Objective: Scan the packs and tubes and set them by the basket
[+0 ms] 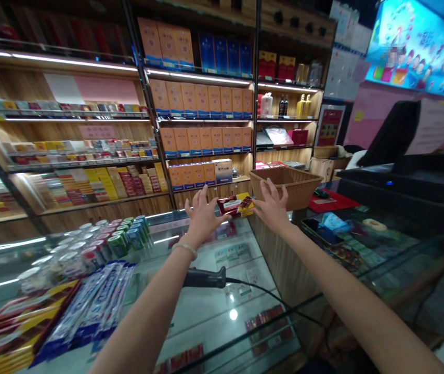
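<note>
Left hand and right hand hold a flat, smooth, rectangular packet between them.

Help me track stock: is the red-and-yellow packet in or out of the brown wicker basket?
Out: the packet is between left hand and right hand, beside the basket.

The left hand and right hand are bare, and so are both arms. A thin, pale bracelet goes around the left wrist. It is round, but too blurry to tell what it is made of.
</note>
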The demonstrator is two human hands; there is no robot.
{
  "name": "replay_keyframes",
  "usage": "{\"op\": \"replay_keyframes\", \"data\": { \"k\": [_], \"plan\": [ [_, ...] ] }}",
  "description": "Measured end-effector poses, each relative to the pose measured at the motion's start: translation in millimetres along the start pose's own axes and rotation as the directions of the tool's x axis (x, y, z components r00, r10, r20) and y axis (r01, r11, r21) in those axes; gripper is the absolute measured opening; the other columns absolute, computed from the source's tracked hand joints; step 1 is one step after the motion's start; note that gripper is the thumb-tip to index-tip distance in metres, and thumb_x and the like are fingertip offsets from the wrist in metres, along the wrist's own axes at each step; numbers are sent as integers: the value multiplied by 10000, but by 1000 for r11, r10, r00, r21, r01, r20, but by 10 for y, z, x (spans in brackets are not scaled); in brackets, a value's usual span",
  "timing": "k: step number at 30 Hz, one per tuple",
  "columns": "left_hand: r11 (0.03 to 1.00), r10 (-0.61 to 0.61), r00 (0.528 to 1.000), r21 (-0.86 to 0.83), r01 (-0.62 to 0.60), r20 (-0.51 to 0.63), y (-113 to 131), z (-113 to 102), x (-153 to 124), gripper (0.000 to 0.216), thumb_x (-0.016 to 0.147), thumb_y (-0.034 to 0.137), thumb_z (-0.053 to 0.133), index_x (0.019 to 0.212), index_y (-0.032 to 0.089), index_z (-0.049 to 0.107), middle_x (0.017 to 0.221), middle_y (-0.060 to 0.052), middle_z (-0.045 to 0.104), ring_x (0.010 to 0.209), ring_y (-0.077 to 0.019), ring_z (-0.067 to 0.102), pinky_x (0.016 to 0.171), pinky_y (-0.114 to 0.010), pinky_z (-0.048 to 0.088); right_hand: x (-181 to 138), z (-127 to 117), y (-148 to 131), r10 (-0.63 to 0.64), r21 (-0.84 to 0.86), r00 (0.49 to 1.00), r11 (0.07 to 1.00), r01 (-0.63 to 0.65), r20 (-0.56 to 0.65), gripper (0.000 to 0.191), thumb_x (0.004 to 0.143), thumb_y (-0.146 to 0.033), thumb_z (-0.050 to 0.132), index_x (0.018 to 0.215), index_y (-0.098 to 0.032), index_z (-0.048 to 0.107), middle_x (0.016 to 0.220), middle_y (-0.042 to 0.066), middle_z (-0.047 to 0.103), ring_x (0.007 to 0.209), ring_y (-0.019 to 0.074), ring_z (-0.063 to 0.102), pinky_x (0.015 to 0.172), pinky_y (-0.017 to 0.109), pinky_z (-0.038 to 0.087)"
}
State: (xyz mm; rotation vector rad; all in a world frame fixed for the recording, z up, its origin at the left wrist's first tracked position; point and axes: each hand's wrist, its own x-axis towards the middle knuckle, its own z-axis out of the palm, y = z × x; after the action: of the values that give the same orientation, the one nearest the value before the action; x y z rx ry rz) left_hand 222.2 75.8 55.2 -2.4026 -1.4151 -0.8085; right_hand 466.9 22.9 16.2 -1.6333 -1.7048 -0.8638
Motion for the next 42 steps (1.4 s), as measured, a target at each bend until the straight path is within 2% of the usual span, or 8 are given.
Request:
{"op": "replay_keyframes", "data": {
  "k": [8, 15, 20, 26, 30, 35, 39, 42],
  "plan": [
    [999, -4, 999, -37, 5, 38, 129, 250, 206, 604, 852, 616, 727, 1343, 266, 691, 1751, -142, 223, 1590, -385, 238, 1256, -709, 167, -16, 219, 221, 24, -22, 999, 999, -24, -24, 210, 912, -363, 757, 1097, -275, 801, 1689, 159, 379, 1594, 354, 218, 1219, 707, 71],
    [999, -29, 996, -35, 32, 79, 37, 393, 521, 567, 851, 628, 716, 1298, 281, 700, 1745, -153, 235, 1596, -364, 227, 1256, -702, 141, 131, 564, 281, -40, -50, 996, 998, 36, -78, 188, 948, -338, 708, 1087, -237, 782, 1692, 172, 369, 1594, 336, 230, 1239, 691, 61],
    [998, -40, 992, -40, 45, 116, -49, 566, 707, 552, 830, 642, 722, 1263, 300, 717, 1746, -134, 241, 1591, -389, 217, 1249, -710, 121, 215, 838, 337, -90, -89, 992, 993, 82, -87, 180, 974, -326, 667, 1077, -217, 765, 1662, 190, 414, 1590, 311, 262, 1260, 677, 13],
    [1000, -29, 981, 4, 29, 194, -120, 835, 895, 613, 814, 671, 707, 1304, 304, 702, 1764, -133, 190, 1592, -429, 189, 1232, -744, 108, 233, 1069, 329, -81, -141, 997, 987, 79, -11, 218, 985, -220, 604, 1145, -170, 744, 1684, 206, 356, 1598, 311, 261, 1276, 661, -33],
    [999, -40, 974, 17, 37, 221, -154, 1023, 942, 616, 818, 671, 699, 1314, 306, 694, 1766, -119, 194, 1600, -419, 185, 1242, -738, 102, 183, 1214, 297, -62, -168, 997, 984, 67, 35, 271, 976, -146, 556, 1173, -139, 741, 1695, 209, 321, 1620, 311, 203, 1277, 665, -67],
    [999, -23, 972, 37, 14, 232, -174, 1224, 967, 623, 838, 699, 668, 1320, 306, 691, 1759, -116, 216, 1606, -385, 182, 1253, -721, 98, 130, 1377, 329, -97, -202, 995, 974, 98, 15, 320, 955, -108, 534, 1192, -140, 746, 1697, 180, 330, 1649, 250, 57, 1285, 633, -119],
    [999, -18, 964, 43, 7, 266, -189, 1314, 984, 661, 840, 757, 630, 1320, 307, 694, 1760, -113, 214, 1605, -374, 190, 1260, -704, 99, 107, 1460, 373, -119, -234, 993, 965, 116, -1, 311, 945, -104, 552, 1177, -132, 757, 1691, 181, 345, 1650, 243, 20, 1284, 620, -149],
    [999, -17, 958, 53, 2, 286, -186, 1339, 973, 650, 853, 737, 627, 1332, 303, 689, 1764, -107, 206, 1610, -368, 176, 1264, -701, 86, 81, 1505, 376, -145, -250, 989, 957, 145, 20, 303, 943, -93, 549, 1146, -140, 770, 1687, 169, 360, 1650, 243, 33, 1284, 606, -162]
  ]
}}
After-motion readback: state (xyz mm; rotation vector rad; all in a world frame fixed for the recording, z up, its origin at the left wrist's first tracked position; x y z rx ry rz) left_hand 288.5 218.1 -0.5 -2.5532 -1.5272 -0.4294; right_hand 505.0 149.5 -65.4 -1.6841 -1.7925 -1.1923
